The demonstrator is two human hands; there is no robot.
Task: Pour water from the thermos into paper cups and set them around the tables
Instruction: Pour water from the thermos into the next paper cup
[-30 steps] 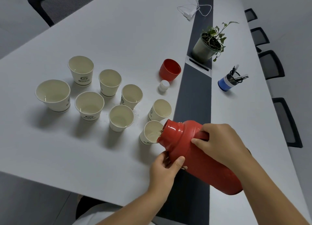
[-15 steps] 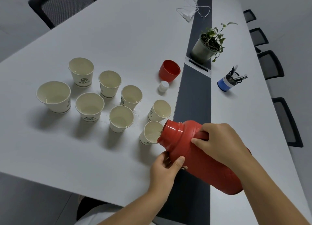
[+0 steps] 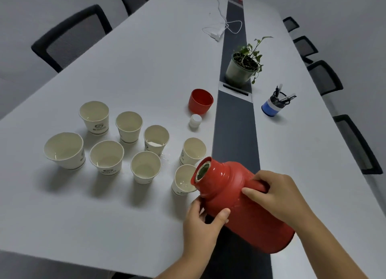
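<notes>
A red thermos (image 3: 240, 203) lies tilted over the table, its open mouth just above the nearest paper cup (image 3: 182, 181), which holds some water. My right hand (image 3: 273, 195) grips the thermos handle. My left hand (image 3: 203, 220) holds the thermos body from below, thumb on its front. Several more white paper cups (image 3: 106, 156) stand in a cluster to the left on the white table (image 3: 125, 69); some hold a little water.
The red thermos lid (image 3: 200, 101) and a white stopper (image 3: 195, 120) lie behind the cups. A potted plant (image 3: 242, 69) stands on the dark centre strip, a blue pen holder (image 3: 271, 107) to its right. Black chairs (image 3: 71, 38) line both sides. A white charger cable (image 3: 219, 30) lies far back.
The thermos has tipped back a little, so its mouth now shows and has risen off the nearest cup's rim. Both hands keep their hold.
</notes>
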